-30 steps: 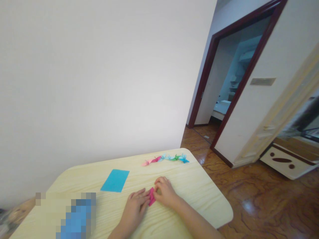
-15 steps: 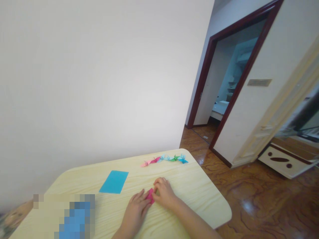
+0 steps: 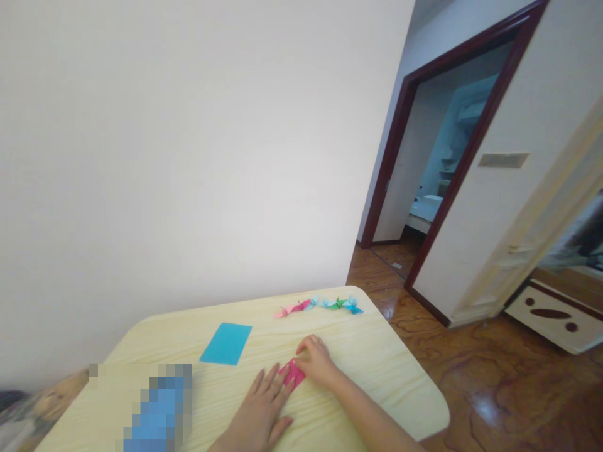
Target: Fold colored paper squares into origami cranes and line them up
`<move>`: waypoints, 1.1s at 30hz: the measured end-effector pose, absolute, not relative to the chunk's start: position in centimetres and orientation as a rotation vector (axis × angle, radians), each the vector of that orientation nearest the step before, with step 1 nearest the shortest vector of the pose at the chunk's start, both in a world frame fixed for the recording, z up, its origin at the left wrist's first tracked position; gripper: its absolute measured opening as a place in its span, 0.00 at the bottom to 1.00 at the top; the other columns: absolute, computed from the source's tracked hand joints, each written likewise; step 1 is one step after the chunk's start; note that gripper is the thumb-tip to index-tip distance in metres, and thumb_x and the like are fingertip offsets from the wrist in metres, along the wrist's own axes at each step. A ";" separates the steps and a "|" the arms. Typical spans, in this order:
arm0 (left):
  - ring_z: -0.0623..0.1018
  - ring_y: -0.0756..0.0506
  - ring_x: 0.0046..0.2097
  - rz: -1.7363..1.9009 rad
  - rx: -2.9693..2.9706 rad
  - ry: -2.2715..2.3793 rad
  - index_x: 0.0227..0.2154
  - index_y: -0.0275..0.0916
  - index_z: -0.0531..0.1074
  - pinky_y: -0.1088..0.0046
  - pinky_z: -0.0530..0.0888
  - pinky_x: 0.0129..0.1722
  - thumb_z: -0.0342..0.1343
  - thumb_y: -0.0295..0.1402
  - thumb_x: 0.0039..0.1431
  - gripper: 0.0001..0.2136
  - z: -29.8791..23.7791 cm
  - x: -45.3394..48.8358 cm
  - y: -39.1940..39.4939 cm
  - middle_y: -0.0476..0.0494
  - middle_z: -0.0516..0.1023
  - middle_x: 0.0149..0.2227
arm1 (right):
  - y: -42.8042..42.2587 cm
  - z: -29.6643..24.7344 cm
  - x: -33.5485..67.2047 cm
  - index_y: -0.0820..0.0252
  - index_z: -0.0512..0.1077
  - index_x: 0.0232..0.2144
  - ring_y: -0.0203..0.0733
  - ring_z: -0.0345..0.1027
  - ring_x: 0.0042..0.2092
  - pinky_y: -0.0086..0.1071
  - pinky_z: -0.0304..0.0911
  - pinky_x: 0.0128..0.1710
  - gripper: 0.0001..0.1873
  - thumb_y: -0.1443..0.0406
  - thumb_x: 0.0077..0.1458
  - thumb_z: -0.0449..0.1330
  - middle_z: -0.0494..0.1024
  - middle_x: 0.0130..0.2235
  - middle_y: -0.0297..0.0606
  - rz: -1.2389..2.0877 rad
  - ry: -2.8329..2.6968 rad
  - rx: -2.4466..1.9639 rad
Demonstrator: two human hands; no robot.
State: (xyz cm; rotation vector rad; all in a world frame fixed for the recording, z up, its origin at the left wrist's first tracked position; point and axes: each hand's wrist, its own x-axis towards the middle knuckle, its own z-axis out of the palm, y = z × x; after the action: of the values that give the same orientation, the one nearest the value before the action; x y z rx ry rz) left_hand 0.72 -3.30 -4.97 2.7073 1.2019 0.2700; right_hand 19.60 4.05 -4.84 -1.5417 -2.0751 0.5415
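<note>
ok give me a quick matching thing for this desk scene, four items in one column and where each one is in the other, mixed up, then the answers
Items
1. blue paper rectangle
2. pink folded paper
3. row of paper cranes
4. dark red door frame

Places
A. beyond the table, to the right
B. along the table's far edge
C. between the left hand and the right hand
D. flat on the table, left of both hands

Pairs: 1-D, 2-C, 3-B, 4-A

White wall (image 3: 188,157), dark-framed doorway (image 3: 436,138), glossy wooden floor (image 3: 471,376)
</note>
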 end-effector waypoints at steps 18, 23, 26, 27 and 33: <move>0.62 0.36 0.58 0.204 2.643 1.225 0.59 0.52 0.49 0.52 0.60 0.55 0.47 0.45 0.57 0.27 -7.2 0.8 -2.2 0.41 0.62 0.58 | 5.4 -5.3 18.9 0.57 0.71 0.31 0.48 0.62 0.43 0.36 0.55 0.41 0.20 0.63 0.30 0.69 0.70 0.38 0.38 0.558 -2.045 -1.643; 0.61 0.36 0.58 0.144 2.610 1.313 0.56 0.52 0.56 0.50 0.60 0.54 0.49 0.39 0.57 0.23 -6.3 1.3 -1.8 0.41 0.63 0.58 | 5.3 -5.2 19.8 0.58 0.72 0.28 0.43 0.63 0.41 0.31 0.56 0.41 0.07 0.66 0.42 0.63 0.72 0.35 0.36 0.549 -2.093 -1.481; 0.58 0.38 0.60 0.109 2.592 1.298 0.55 0.52 0.58 0.52 0.59 0.54 0.52 0.37 0.54 0.23 -5.6 1.3 -1.4 0.44 0.58 0.60 | 4.6 -4.9 20.7 0.60 0.72 0.29 0.41 0.64 0.40 0.31 0.57 0.41 0.06 0.71 0.49 0.56 0.74 0.34 0.37 0.538 -2.112 -1.397; 0.58 0.39 0.60 0.115 2.581 1.283 0.54 0.52 0.59 0.53 0.58 0.55 0.53 0.36 0.53 0.24 -5.4 1.3 -1.3 0.44 0.58 0.61 | 4.2 -4.7 21.0 0.59 0.72 0.30 0.41 0.65 0.40 0.31 0.57 0.42 0.08 0.72 0.48 0.55 0.74 0.34 0.37 0.544 -2.125 -1.369; 0.66 0.41 0.56 0.382 2.466 1.361 0.55 0.48 0.58 0.61 0.60 0.54 0.55 0.33 0.46 0.30 -5.1 1.8 -1.2 0.44 0.66 0.56 | 1.8 -4.1 22.3 0.52 0.73 0.39 0.43 0.63 0.45 0.34 0.55 0.48 0.16 0.72 0.48 0.54 0.74 0.42 0.36 0.515 -2.348 -1.138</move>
State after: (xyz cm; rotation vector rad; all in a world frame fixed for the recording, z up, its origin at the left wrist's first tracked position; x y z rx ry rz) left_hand 1.82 -1.21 -5.14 2.4657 1.3606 0.3817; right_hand 22.28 1.79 -4.08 -1.1380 -2.3482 0.5149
